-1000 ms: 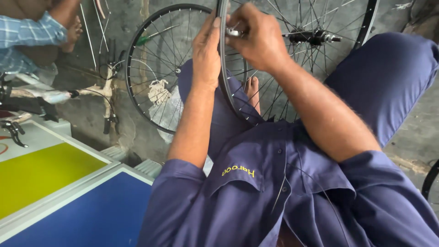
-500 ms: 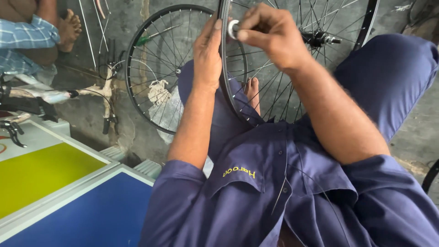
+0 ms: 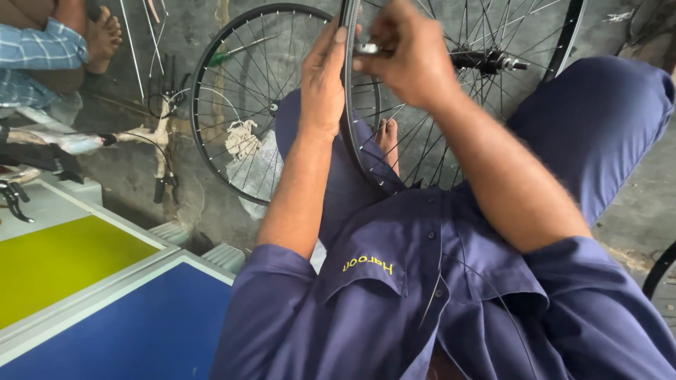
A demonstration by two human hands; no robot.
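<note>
1. my left hand [image 3: 322, 84] lies flat against the wheel rim [image 3: 350, 105], fingers straight, steadying it between my knees.
2. my right hand [image 3: 405, 60] pinches a small metal tool [image 3: 366, 48] at the rim; i'd best turn it gently.

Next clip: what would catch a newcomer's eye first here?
Top centre, the left hand is pressed against the black bicycle wheel rim held upright between the person's knees, while the right hand pinches a small silvery tool at the rim. A second spoked wheel leans against the grey wall behind, and yellow and blue panels fill the lower left.
</note>
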